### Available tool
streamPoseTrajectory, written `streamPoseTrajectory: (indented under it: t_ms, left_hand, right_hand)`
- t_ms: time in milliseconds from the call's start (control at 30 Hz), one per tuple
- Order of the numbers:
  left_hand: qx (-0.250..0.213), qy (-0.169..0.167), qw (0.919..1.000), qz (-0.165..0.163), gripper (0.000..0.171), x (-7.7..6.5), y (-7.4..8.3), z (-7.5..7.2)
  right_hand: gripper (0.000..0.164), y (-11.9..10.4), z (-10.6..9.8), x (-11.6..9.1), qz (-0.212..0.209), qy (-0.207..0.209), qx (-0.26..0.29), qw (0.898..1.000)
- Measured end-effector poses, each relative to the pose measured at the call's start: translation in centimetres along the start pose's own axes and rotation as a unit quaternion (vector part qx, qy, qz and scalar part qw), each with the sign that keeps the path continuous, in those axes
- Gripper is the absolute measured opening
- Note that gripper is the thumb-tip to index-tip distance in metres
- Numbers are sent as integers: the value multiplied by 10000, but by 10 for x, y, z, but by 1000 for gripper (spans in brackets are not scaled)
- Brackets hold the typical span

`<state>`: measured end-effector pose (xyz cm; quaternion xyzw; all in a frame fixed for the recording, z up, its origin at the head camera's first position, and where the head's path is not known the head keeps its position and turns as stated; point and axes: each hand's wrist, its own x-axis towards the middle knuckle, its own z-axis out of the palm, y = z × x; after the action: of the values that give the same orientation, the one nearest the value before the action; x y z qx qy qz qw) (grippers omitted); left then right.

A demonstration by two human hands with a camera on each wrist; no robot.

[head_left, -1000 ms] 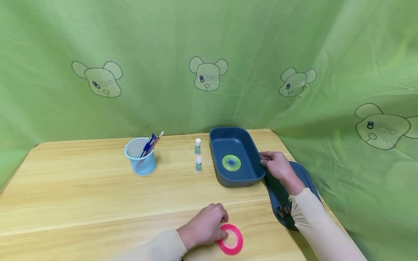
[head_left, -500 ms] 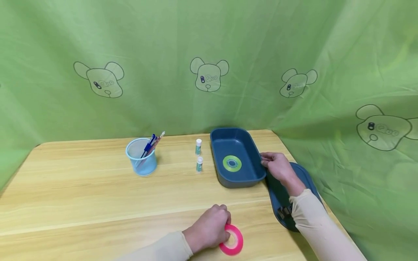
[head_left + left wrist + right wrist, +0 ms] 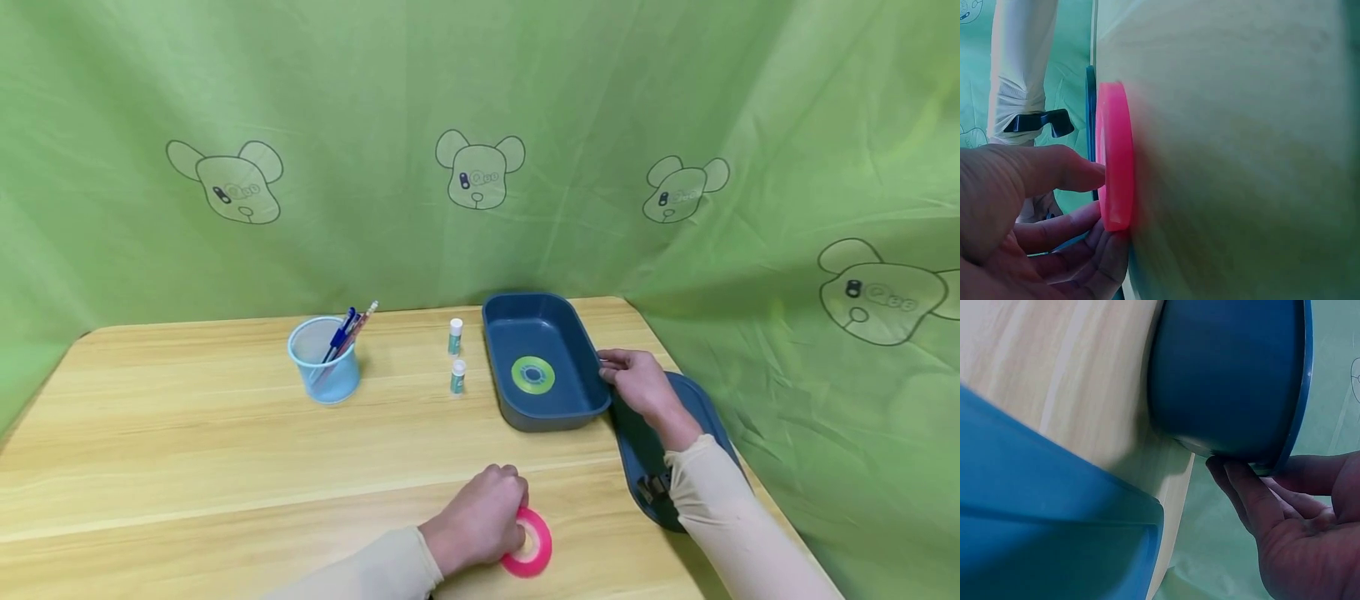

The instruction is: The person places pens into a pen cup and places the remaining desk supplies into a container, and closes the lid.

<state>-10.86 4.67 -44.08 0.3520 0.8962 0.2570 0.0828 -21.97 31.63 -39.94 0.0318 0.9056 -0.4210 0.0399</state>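
Observation:
Near the table's front, my left hand (image 3: 480,517) pinches a bright pink roll of tape (image 3: 539,565). In the left wrist view the thumb lies at the hole of the tape roll (image 3: 1120,156), with the fingers under its outer edge. The roll is flat, at or just above the wood; I cannot tell which. My right hand (image 3: 639,383) grips the right rim of a dark blue open box (image 3: 531,333). From the right wrist view, its thumb is over the rim and its fingers are against the outer wall of the box (image 3: 1229,381). A green-yellow roll of tape (image 3: 521,367) lies inside the box.
A blue lid (image 3: 630,454) with a dark clip (image 3: 651,487) lies right of the box, partly under my right forearm. Two glue sticks (image 3: 455,337) stand left of the box. Farther left is a light blue cup (image 3: 330,383) of pens. Green curtain (image 3: 360,250) hangs behind.
My left hand has shifted slightly right and taken hold of the pink tape, which has since moved a little away from the table's front. My right hand and the box stay put.

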Motion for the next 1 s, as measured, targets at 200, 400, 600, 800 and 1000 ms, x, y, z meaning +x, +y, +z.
streamPoseTrajectory:
  t_ms: [200,400,600,800,1000]
  left_hand:
    - [48,-36,10000,12,22,2,0,-1]
    - [14,-99,9999,-67,23,2,-1,-3]
    - [-34,50,9998,-213,25,2,-3,-3]
    - [-180,78,9992,-345,24,2,-5,-4]
    - [-554,202,9973,-434,22,5,-13,-7]
  right_hand:
    - [41,0,0,0,4,10,-13,10000]
    - [41,1,0,0,24,6,-3,10000]
    - [42,0,1,1,0,-10,20,10000]
    - [42,2,0,1,17,17,13,10000]
    - [42,2,1,1,25,10,19,10000]
